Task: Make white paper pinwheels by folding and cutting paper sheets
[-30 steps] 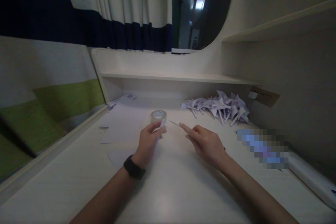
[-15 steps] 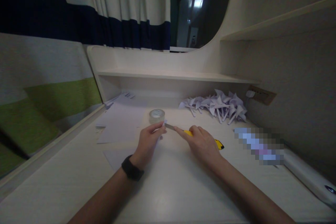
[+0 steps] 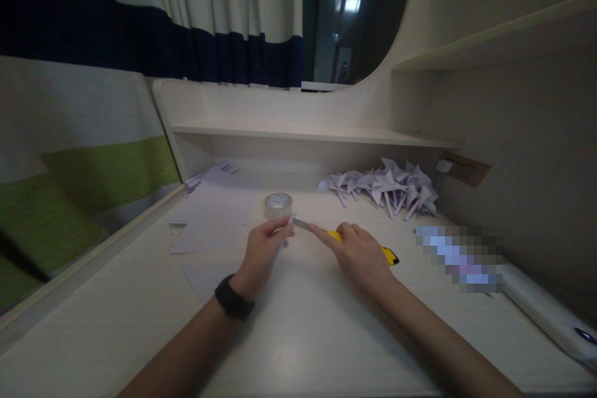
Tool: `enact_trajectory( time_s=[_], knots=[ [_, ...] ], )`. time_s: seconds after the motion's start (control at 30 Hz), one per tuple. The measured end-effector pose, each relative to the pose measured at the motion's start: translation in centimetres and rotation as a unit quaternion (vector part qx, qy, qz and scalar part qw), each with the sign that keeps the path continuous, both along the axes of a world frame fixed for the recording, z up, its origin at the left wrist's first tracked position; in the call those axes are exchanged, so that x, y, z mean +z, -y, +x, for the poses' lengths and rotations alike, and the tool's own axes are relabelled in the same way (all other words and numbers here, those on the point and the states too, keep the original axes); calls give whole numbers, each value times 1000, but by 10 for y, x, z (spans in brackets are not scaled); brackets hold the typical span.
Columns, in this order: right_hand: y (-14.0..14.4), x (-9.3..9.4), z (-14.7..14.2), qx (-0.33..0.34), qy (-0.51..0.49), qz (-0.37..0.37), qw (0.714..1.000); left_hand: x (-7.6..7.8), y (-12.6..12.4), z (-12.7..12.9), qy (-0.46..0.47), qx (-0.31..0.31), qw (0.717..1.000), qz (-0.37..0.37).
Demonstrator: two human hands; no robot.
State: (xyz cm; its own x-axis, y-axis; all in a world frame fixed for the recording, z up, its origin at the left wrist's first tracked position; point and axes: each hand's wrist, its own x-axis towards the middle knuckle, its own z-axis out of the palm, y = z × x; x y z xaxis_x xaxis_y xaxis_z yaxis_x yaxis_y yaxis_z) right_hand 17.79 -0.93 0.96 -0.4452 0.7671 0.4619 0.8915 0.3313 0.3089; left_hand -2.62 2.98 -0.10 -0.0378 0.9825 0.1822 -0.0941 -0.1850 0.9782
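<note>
1. On the desk (image 3: 298, 336) nearest the camera, a small paper piece (image 3: 290, 221) is pinched by the left hand (image 3: 263, 250).
2. A yellow utility knife (image 3: 368, 245) is gripped by the right hand (image 3: 361, 255), blade tip touching the paper piece.
3. Just beyond, a tape roll (image 3: 278, 205) and paper sheets (image 3: 212, 217) are seen.
4. Farther back right, folded paper pinwheels (image 3: 387, 188) are piled.

I record a pale desk (image 3: 298, 336) filling the lower half of the frame. At centre, a roll of clear tape (image 3: 278, 204) stands on it. Loose white sheets (image 3: 214, 214) lie left of centre, one more sheet (image 3: 205, 278) nearer the lower left. A heap of folded paper pinwheels (image 3: 385, 185) sits right of centre, toward the back. A white elongated object (image 3: 550, 311) lies at the lower right edge; I cannot identify it.
</note>
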Motion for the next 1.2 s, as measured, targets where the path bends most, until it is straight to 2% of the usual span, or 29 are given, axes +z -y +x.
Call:
enact_trajectory(
  time_s=[0.27,0.37,0.43,0.57,0.67,0.73,0.8,0.87,0.93,1.0,1.07,1.1,1.13,1.2],
  knots=[
    [7,10,4,-5,55,42,998,5,3,-1,-76,28,993,87],
    [10,12,3,-8,39,34,999,3,2,-1,-117,33,984,127],
    [12,12,0,-10,6,6,1000,2,2,-2,-141,40,976,161],
    [19,12,-6,9,-115,-99,988,2,4,-2,-170,61,959,220],
    [25,13,-9,52,-229,-166,958,3,6,-1,-181,68,949,251],
    [28,15,-12,93,-304,-197,927,3,8,0,-185,77,942,271],
    [30,17,-15,139,-384,-235,882,4,9,0,-191,83,934,292],
    [32,20,-18,175,-470,-294,814,5,10,1,-196,85,925,313],
    [33,21,-22,194,-558,-374,715,5,11,0,-198,88,917,334],
    [35,22,-25,202,-636,-452,592,6,10,0,-197,93,911,351],
    [37,21,-26,205,-690,-506,474,6,10,0,-196,93,908,359],
    [37,21,-26,206,-708,-521,431,6,10,0,-195,91,908,359],
    [37,20,-26,208,-719,-528,401,6,11,0,-192,89,911,355],
    [36,18,-27,213,-731,-525,379,7,12,1,-179,84,922,333]
  ],
)
